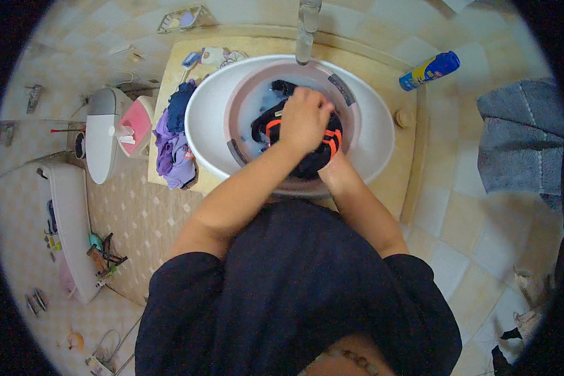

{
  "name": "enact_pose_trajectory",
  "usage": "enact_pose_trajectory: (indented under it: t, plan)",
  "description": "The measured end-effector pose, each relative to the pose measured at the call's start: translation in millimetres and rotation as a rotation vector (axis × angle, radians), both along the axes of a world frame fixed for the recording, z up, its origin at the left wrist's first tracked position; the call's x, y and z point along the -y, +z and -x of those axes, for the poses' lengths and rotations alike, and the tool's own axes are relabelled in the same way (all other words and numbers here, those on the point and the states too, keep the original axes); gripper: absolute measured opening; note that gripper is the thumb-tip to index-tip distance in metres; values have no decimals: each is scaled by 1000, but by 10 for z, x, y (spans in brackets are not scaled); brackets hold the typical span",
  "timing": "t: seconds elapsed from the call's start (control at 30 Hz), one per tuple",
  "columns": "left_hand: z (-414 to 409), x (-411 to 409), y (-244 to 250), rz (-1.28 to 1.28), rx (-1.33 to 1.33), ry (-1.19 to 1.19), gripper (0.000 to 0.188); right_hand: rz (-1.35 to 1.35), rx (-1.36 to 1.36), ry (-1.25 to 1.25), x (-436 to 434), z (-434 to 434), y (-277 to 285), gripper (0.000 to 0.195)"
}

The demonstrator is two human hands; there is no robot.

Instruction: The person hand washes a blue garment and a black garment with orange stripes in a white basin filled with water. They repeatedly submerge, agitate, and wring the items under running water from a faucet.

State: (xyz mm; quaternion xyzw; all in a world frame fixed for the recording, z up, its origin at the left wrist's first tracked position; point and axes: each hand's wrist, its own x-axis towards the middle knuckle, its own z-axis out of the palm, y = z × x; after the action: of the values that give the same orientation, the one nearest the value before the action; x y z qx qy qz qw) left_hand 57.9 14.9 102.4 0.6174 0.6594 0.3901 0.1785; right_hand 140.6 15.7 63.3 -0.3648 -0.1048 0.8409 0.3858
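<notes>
A pink plastic basin [232, 101] stands inside a white oval sink [207, 117] and holds cloudy water. In it lies a wet black garment [310, 164] with orange stripes. My left hand [303, 115] grips the cloth from above, its fingers curled near the middle of the basin. My right hand [332, 162] is mostly hidden under or inside the garment, with only the wrist showing; its fingers cannot be seen. The faucet [304, 37] hangs over the basin's far rim.
Purple and dark blue clothes [176, 141] lie heaped on the yellow counter [395, 188] at the left, near a scrubbing brush [189, 61]. A blue spray can [430, 70] stands at the right. A grey towel [521, 138] hangs farther right. A toilet [104, 136] is beyond the counter's left side.
</notes>
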Motion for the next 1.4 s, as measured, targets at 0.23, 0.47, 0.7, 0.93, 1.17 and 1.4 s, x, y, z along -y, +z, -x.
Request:
enact_pose_trajectory:
  t: [0.23,0.47,0.7,0.93,1.17,1.4]
  plan:
    - [-315,343,125,-123,-157,-106,33,38,-78,-44,-18,-10,246,52]
    - [90,96,-2,135,161,69,28,96,-108,-6,54,-5,197,49]
    - [352,41,-245,94,126,158,28,129,-190,60,11,-62,191,45]
    - [831,330,-284,482,803,-14,22,31,-413,99,-202,-324,321,42]
    - [809,206,-190,378,830,99,16,-12,-425,115,-284,-372,244,38]
    - [407,123,306,121,347,-535,24,31,-329,112,-95,-291,138,35]
